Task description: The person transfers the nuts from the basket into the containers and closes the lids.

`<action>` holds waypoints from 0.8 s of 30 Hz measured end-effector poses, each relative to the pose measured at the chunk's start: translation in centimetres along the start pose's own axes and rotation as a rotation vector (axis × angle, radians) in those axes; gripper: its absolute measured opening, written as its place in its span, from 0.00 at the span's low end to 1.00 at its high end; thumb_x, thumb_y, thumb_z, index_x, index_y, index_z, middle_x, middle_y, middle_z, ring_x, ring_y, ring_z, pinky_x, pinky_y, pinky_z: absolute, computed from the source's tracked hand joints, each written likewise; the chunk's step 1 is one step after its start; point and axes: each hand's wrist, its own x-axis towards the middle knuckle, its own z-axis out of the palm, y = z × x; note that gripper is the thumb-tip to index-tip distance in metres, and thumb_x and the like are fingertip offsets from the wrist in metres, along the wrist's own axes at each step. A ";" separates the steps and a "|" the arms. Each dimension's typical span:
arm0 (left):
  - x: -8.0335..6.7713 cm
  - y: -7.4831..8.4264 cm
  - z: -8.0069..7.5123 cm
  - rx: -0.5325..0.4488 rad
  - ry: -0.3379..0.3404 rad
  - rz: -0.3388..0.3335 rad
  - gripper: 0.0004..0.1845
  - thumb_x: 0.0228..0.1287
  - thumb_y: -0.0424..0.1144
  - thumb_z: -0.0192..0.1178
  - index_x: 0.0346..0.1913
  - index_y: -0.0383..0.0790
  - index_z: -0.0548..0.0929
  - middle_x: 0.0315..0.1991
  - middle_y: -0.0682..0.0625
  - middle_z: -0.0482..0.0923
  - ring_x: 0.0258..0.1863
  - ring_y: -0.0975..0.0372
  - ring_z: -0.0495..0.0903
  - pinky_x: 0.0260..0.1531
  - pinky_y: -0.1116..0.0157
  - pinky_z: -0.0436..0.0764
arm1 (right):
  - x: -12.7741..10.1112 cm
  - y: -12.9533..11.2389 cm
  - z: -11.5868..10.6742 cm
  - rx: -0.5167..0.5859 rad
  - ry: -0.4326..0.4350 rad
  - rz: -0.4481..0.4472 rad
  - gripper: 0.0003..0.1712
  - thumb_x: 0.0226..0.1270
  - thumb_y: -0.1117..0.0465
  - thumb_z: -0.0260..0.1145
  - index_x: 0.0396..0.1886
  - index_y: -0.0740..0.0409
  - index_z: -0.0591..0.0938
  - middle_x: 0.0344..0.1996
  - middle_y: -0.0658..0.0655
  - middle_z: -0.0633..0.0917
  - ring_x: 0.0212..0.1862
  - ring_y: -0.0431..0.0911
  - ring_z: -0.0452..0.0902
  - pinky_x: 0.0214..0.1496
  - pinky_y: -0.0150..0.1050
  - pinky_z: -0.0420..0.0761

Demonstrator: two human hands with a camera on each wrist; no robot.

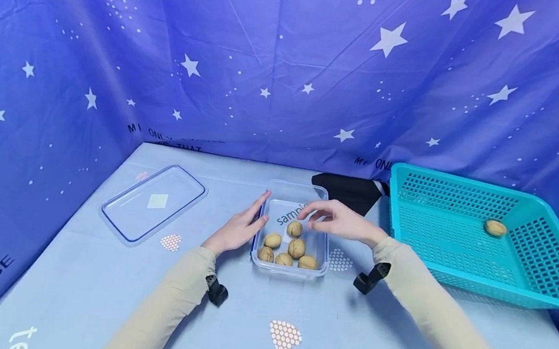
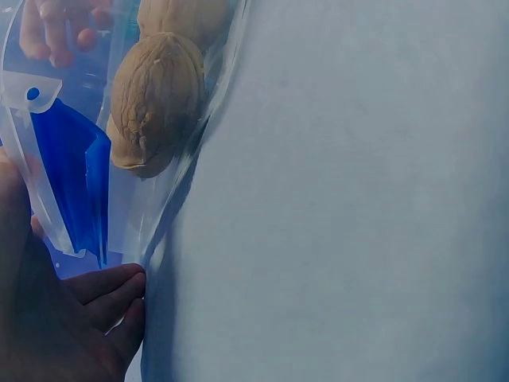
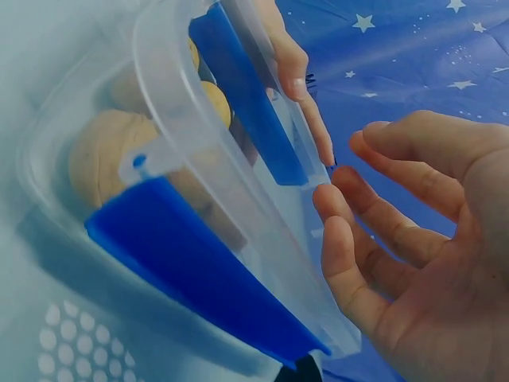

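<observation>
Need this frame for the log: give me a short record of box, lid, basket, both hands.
box: on the table, open, six walnuts visible inside
lid: off, lying left of the box
basket: right of the box, one walnut inside
left hand: touching the box's left side
right hand: fingers over the box, holding nothing

Clear box (image 1: 321, 249) — blue-clipped, six brown walnuts (image 1: 296, 248) inside

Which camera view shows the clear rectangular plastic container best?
The head view shows the container almost whole, from above. Left wrist shows a cropped part; right wrist, a close-up including two long blue plastic flaps.
</observation>
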 end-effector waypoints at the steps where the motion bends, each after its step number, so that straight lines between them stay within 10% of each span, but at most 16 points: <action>1: 0.1 0.0 0.0 0.001 -0.002 -0.002 0.33 0.76 0.53 0.42 0.78 0.58 0.44 0.75 0.50 0.48 0.70 0.45 0.56 0.67 0.47 0.57 | -0.2 -0.1 -0.2 -0.007 0.006 0.005 0.14 0.68 0.70 0.60 0.52 0.70 0.79 0.51 0.65 0.81 0.51 0.63 0.77 0.50 0.44 0.81; 24: 0.0 -0.1 0.1 0.006 -0.012 -0.019 0.33 0.76 0.55 0.40 0.77 0.64 0.41 0.76 0.53 0.46 0.71 0.46 0.55 0.67 0.46 0.56 | -4.7 -0.6 -4.3 -0.101 0.140 0.115 0.14 0.69 0.66 0.62 0.52 0.63 0.81 0.49 0.59 0.82 0.50 0.55 0.79 0.50 0.44 0.80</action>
